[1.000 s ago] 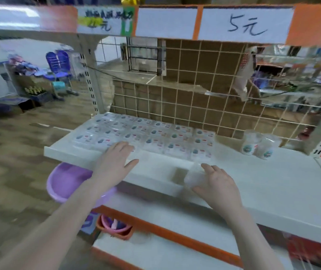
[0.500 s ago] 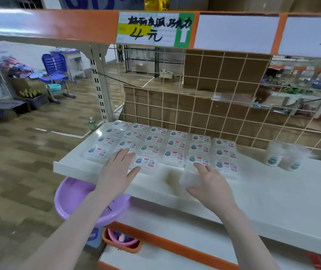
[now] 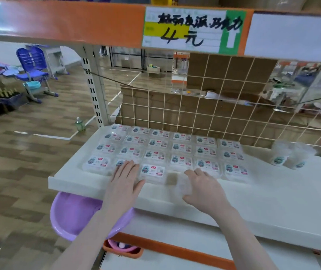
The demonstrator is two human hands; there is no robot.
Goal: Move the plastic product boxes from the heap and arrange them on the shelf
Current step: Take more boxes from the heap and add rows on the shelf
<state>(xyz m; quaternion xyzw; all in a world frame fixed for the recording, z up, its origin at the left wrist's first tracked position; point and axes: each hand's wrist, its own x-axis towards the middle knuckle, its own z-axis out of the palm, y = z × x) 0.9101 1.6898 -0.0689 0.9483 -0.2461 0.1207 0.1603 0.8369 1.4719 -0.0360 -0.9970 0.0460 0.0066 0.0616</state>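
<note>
Head view: the white shelf [image 3: 272, 193] already carries a neat grid of plastic product boxes [image 3: 181, 148], six columns running back toward the wire mesh backing [image 3: 204, 114]. Most columns reach the front row; the fourth column looks one box short at the front, and that is where the right hand [image 3: 204, 189] is working. It holds a clear box [image 3: 181, 184], fingers curled over its far edge and thumb at the near side, with the box resting on the shelf just in front of the gap. The left hand [image 3: 125, 177] lies flat, fingers straight and together, pressing on a front-row box in the second column, apparently steadying the row. Judged from this, the arranging is well advanced, with much bare shelf to the right. The heap itself is not in view, so how many boxes remain cannot be told.

The boxes are shallow, rounded-corner rectangles of thin transparent plastic, each with a printed label on the lid. The shelf is smooth, painted white. Two translucent labelled cups [image 3: 290, 154] stand at the right near the mesh. A glossy purple basin [image 3: 72, 215] sits below the shelf edge.
</note>
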